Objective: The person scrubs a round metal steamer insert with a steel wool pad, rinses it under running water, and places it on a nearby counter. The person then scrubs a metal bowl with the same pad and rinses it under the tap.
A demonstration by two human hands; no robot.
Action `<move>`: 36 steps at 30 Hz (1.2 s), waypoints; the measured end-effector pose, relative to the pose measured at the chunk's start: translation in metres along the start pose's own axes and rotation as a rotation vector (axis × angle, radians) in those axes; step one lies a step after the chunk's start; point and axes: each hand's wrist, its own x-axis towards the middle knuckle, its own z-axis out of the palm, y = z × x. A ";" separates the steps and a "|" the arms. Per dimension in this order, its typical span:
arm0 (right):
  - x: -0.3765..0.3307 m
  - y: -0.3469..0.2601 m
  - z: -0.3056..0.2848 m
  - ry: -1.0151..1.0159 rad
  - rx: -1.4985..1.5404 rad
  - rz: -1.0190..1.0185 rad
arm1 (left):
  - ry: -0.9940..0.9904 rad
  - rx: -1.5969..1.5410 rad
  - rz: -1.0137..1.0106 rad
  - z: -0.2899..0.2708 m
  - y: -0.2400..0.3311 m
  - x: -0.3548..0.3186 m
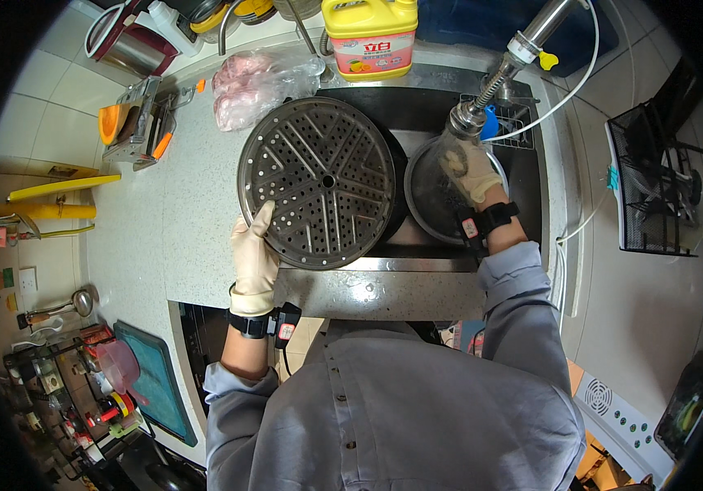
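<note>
1. Tabletop (196, 196), pale grey and speckled, runs along the left of the sink and across its front.
2. Sink (417, 264), dark inside with a shiny front edge, lies ahead of the person.
3. Perforated metal disc (316, 183), round, ribbed and dark grey, is over the left part of the sink and partly over the tabletop; whether it rests on anything is unclear.
4. Round metal vessel (409, 199) sits in the sink, right of the disc.
5. Faucet (495, 82) with a coiled spring points down toward the vessel.
6. Clear plastic bag (257, 86) with pinkish contents lies behind the disc.
7. Yellow jug (370, 41) stands behind the sink.
8. Left hand (255, 255), gloved, grasps the disc's lower-left rim, thumb on top.
9. Right hand (470, 168), also gloved, is over the vessel under the faucet; a translucent blur covers its fingers, so I cannot tell whether it grasps anything.
</note>
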 end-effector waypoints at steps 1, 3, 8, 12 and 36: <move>0.000 0.000 -0.001 -0.010 0.476 0.243 | -0.002 -0.010 0.002 0.000 0.000 0.000; -0.005 -0.003 0.001 0.075 0.361 0.255 | -0.001 -0.012 0.006 0.000 0.000 -0.001; -0.026 -0.026 0.009 -0.033 -0.224 -0.208 | 0.015 -0.012 -0.002 -0.001 0.000 -0.001; -0.031 -0.038 0.011 -0.128 0.570 0.232 | 0.001 -0.017 0.002 -0.001 0.001 -0.002; -0.013 -0.040 0.007 0.142 0.346 0.169 | -0.020 0.011 0.004 -0.005 0.000 -0.002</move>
